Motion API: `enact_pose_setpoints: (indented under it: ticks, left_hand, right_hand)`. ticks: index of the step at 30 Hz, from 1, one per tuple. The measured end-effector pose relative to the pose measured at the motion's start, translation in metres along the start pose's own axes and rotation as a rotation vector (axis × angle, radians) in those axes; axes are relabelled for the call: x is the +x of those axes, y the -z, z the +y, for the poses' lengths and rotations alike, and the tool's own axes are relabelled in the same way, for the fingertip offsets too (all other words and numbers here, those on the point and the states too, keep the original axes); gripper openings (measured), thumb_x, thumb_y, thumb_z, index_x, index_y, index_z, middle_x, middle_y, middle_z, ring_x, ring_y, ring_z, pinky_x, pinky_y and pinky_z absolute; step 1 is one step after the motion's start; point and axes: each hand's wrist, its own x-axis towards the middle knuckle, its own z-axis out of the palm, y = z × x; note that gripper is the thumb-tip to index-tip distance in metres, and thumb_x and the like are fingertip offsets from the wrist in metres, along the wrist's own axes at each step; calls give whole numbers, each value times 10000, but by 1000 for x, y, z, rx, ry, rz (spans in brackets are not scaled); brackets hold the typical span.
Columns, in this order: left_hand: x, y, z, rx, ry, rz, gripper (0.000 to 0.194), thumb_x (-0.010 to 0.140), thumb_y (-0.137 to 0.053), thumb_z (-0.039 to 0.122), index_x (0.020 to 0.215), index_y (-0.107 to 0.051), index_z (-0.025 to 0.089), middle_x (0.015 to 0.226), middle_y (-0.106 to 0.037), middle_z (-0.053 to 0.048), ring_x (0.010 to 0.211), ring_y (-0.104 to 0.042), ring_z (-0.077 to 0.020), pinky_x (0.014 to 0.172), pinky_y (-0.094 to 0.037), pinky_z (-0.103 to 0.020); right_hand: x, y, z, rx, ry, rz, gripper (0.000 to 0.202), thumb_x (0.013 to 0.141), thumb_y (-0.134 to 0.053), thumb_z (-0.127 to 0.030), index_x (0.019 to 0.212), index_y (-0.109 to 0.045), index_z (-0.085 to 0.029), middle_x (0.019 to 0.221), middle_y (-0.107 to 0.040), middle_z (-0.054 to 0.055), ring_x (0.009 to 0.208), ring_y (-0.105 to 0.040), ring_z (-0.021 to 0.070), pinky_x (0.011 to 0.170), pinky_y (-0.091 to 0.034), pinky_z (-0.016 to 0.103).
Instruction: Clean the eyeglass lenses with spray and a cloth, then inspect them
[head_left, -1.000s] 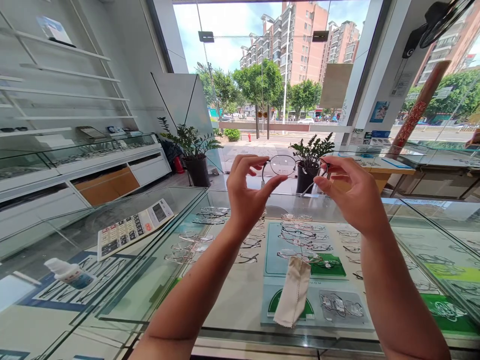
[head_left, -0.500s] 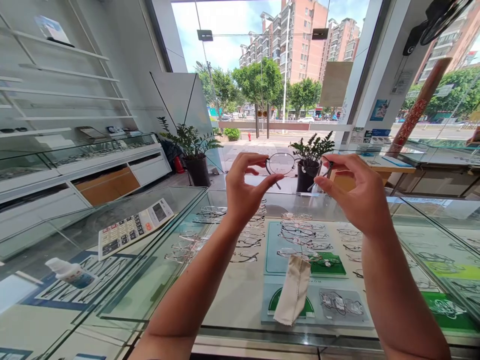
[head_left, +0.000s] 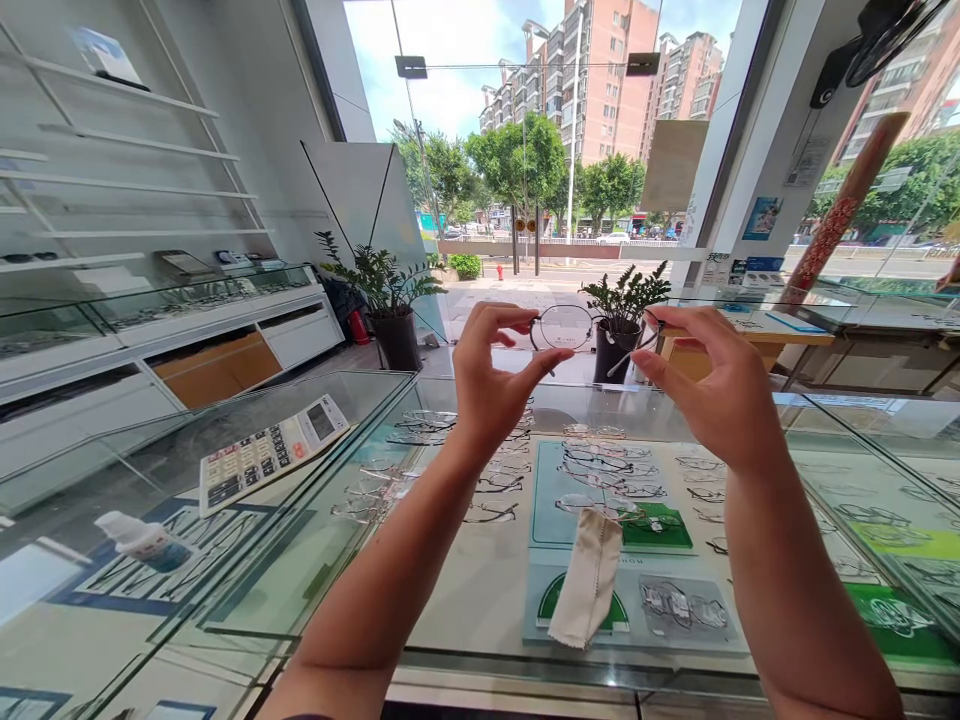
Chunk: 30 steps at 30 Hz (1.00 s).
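A: What is being held?

B: A pair of round eyeglasses [head_left: 568, 330] with a thin dark rim and clear lenses. It hangs in mid-air, roughly level, above a glass-topped display counter [head_left: 450, 610]. One lens carries small printing; the other is hard to make out against a leafy green potted plant [head_left: 624, 298] beyond it.

A: How are the arms posed?

B: Both bare arms [head_left: 397, 570] reach forward from the bottom edge. The left hand [head_left: 489, 375] and the right hand [head_left: 709, 390] are raised at lens height, one at each side, palms facing inward.

A: And the grip?

B: Each hand has one end of the frame at its fingertips, fingers at the hinge and thumb lower, with a modest gap between them. Whether the left thumb touches the rim, I cannot tell.

A: What is around them?

B: Beneath, rows of thin-framed spectacles [head_left: 600, 463]. A cream cloth [head_left: 587, 580] lies between the forearms. Leftward are a pale calculator with dark keys [head_left: 271, 455] and a small white bottle with a blue label [head_left: 146, 541].
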Motion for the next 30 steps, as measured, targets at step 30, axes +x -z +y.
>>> enact_pose_setpoints:
  ticks: [30]
  left_hand:
    - [0,-1,0,30,-90,1,445,840,-942,484,1135,-715,241,1061,-739,-32,904,-698,-164,735,-567,-317]
  right_hand:
    - [0,-1,3,-40,12,-29,400,999,-755,-409,1375,-749,-271,1300,-773,104,1150,-746,312,1002,-634,526]
